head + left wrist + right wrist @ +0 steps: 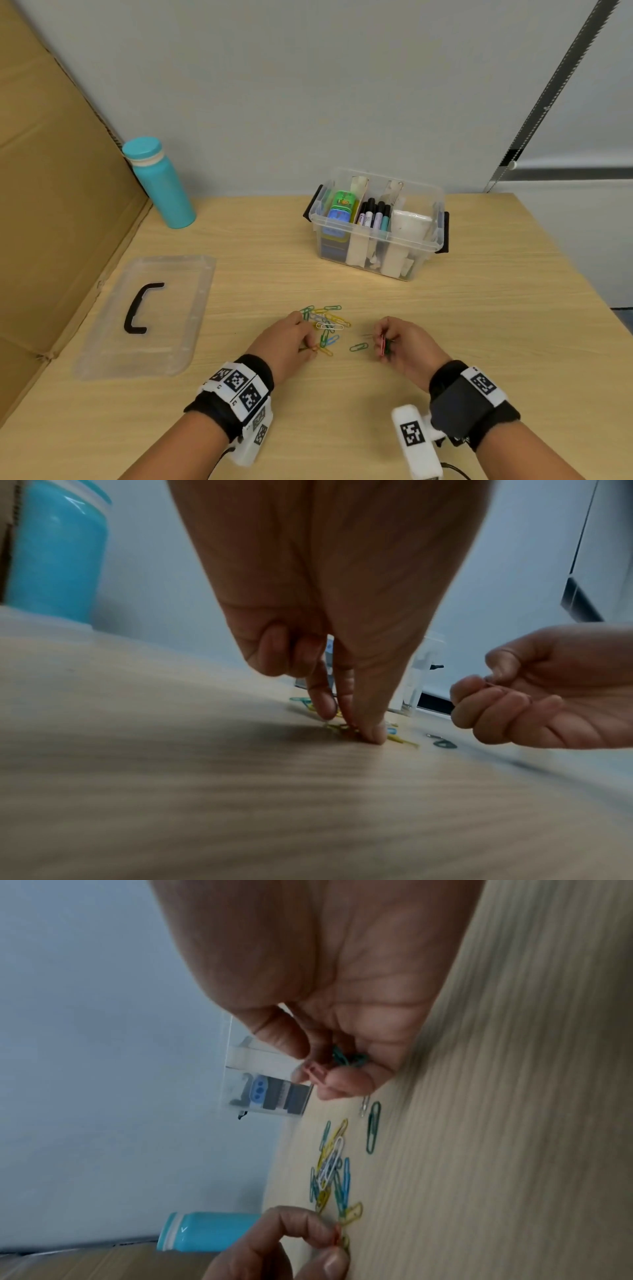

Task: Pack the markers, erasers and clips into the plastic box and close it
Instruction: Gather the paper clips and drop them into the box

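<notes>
Several coloured paper clips [327, 323] lie scattered on the wooden table in front of me. My left hand [310, 347] pinches clips at the near edge of that pile between thumb and fingers [371, 730]. My right hand [383, 346] is curled round a small bunch of pink and green clips [337, 1061]. One green clip [358, 347] lies alone between the hands. The clear plastic box [376, 236] stands open at the back, holding markers [375, 214] and erasers [339, 209]. Its clear lid [164, 346] with a black handle lies flat at the left.
A turquoise bottle [161, 185] stands at the back left beside a cardboard sheet [51, 192] leaning along the table's left side. The table's right edge [582, 274] runs close behind the box. White paper dividers sit inside the box.
</notes>
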Available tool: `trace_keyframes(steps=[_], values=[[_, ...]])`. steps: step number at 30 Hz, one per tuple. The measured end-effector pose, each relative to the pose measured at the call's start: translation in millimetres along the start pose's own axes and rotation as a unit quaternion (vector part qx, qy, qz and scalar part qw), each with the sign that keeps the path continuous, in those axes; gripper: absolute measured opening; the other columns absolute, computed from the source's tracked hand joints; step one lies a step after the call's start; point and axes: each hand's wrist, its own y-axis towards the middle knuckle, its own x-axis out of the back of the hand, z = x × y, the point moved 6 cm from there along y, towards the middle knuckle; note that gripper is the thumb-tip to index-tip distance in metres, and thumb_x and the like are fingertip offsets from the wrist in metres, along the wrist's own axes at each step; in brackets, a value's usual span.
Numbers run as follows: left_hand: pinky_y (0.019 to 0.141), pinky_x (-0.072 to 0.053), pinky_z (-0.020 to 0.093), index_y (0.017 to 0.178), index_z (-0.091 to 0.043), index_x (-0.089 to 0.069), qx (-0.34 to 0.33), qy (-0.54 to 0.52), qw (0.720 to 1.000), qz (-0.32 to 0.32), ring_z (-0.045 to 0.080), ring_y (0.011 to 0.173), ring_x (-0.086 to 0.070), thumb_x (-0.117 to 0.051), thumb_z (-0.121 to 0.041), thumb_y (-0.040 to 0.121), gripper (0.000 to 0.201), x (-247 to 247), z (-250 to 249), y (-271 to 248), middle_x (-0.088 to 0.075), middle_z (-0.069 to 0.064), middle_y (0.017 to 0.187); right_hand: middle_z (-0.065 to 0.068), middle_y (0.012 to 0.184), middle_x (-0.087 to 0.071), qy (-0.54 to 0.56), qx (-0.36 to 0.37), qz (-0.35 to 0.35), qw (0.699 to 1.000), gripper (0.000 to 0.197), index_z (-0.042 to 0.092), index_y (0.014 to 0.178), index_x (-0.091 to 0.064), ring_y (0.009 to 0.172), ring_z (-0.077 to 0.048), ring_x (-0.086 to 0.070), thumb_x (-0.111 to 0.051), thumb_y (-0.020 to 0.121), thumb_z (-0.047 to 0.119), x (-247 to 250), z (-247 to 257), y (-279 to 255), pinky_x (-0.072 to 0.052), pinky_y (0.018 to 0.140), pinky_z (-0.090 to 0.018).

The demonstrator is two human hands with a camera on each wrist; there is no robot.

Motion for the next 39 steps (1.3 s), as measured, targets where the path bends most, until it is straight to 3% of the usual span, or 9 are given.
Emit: trace_keyframes(steps=[3,7,18,20,25,29,32,36,39], values=[[0.086,-0.046,0.029,0.101,-0.017,-0.058,-0.006,0.056,0.998,0.007,0.017,0.099,-0.054,-0.055,-0.027,0.091,0.015,0.6,-1.6,0.2,-0.05,-0.002,0.11,-0.004,0.064,-0.048,-0.209,0.069,-0.017,0.975,0.02,0.01,0.072,-0.049,0.054,-0.015,-0.044,-0.044,0.091,0.008,7.7,12.1,4.4,-0.037,0.052,-0.025],[0.086,-0.045,0.029,0.108,-0.016,-0.056,-0.018,0.113,0.993,0.016,0.018,0.102,-0.053,-0.051,-0.024,0.092,0.019,2.8,-3.3,-0.2,-0.053,0.0,0.112,0.008,0.068,-0.047,-0.531,0.141,0.018,0.835,0.016,0.02,0.098,-0.052,0.061,-0.006,-0.043,-0.062,0.085,0.016,3.1,19.5,11.7,-0.036,0.06,-0.017],[0.084,-0.043,0.025,0.105,-0.014,-0.058,0.057,0.046,0.997,0.04,0.014,0.088,-0.049,-0.052,-0.018,0.089,0.017,-1.1,8.5,-1.4,-0.044,-0.005,0.097,-0.004,0.091,-0.057,-0.675,0.116,0.006,0.729,0.008,0.017,0.088,-0.045,0.081,-0.022,-0.054,-0.039,0.094,0.018,-12.9,10.7,23.2,-0.042,0.072,-0.029],[0.086,-0.044,0.025,0.104,-0.014,-0.056,0.049,0.057,0.997,0.036,0.014,0.091,-0.049,-0.05,-0.018,0.09,0.016,-2.1,7.3,-2.8,-0.043,-0.002,0.103,-0.001,0.082,-0.053,-0.646,0.118,0.01,0.754,0.014,0.016,0.083,-0.043,0.073,-0.019,-0.048,-0.039,0.096,0.02,-10.5,9.7,25.0,-0.038,0.066,-0.027],[0.087,-0.04,0.024,0.108,-0.013,-0.052,0.035,0.057,0.997,0.026,0.018,0.103,-0.05,-0.043,-0.011,0.092,0.018,-0.3,2.8,-4.6,-0.051,0.002,0.113,-0.003,0.061,-0.042,-0.14,0.055,0.051,0.987,0.017,0.012,0.069,-0.043,0.051,-0.014,-0.036,-0.04,0.082,0.022,-0.7,12.3,19.8,-0.031,0.046,-0.023],[0.081,-0.036,0.005,0.116,-0.013,-0.052,0.043,-0.11,0.992,0.041,0.007,0.094,-0.05,-0.039,-0.005,0.096,0.025,-3.2,14.3,-5.9,-0.052,-0.001,0.107,-0.003,0.06,-0.043,-0.006,0.012,0.084,0.996,0.038,0.013,0.067,-0.044,0.05,-0.015,-0.04,-0.035,0.099,0.032,-9.6,10.7,14.0,-0.035,0.043,-0.021],[0.054,-0.038,0.014,0.096,-0.015,-0.059,0.132,-0.373,0.918,0.016,0.006,0.062,-0.045,-0.034,0.0,0.097,0.03,-3.6,20.4,-3.3,-0.05,-0.003,0.077,-0.006,0.066,-0.051,-0.063,0.033,0.091,0.993,0.024,0.011,0.078,-0.049,0.05,-0.012,-0.043,-0.044,0.1,0.021,-11.3,13.4,15.7,-0.033,0.043,-0.02],[0.043,-0.03,0.022,0.076,-0.01,-0.049,0.189,-0.697,0.691,-0.033,0.012,0.05,-0.038,-0.029,-0.006,0.088,0.024,3.1,16.1,-3.7,-0.043,0.003,0.066,0.006,0.061,-0.048,-0.278,0.107,0.107,0.949,0.024,0.015,0.093,-0.058,0.049,-0.005,-0.039,-0.037,0.1,0.006,-8.5,20.5,17.2,-0.032,0.047,-0.017],[0.042,-0.03,0.023,0.072,-0.014,-0.043,0.188,-0.728,0.659,-0.018,0.013,0.048,-0.037,-0.031,-0.014,0.087,0.019,5.4,8.5,-2.1,-0.041,0.002,0.061,0.016,0.073,-0.053,-0.507,0.17,0.112,0.837,0.024,0.024,0.093,-0.06,0.066,-0.002,-0.048,-0.04,0.097,0.01,-12.3,25.8,14.6,-0.04,0.064,-0.017]])
